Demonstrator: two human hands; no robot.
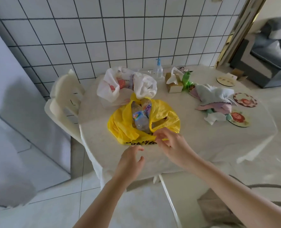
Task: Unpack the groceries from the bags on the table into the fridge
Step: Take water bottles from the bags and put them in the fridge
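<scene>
A yellow plastic bag [162,116] lies open near the front of the round white table [202,145], with clear plastic bottles [140,116] inside it. Behind it sits a white plastic bag [107,89] holding red-topped items. My right hand [171,145] pinches the yellow bag's near handle at its front edge. My left hand [131,159] hovers just in front of the bag with fingers spread, holding nothing. The white fridge [13,112] stands at the left, its door closed.
A white chair [64,102] stands between table and fridge. On the table's far side are a pump bottle [158,68], a tissue box [173,83], a green item [186,81], crumpled cloths [213,101] and round coasters [245,102].
</scene>
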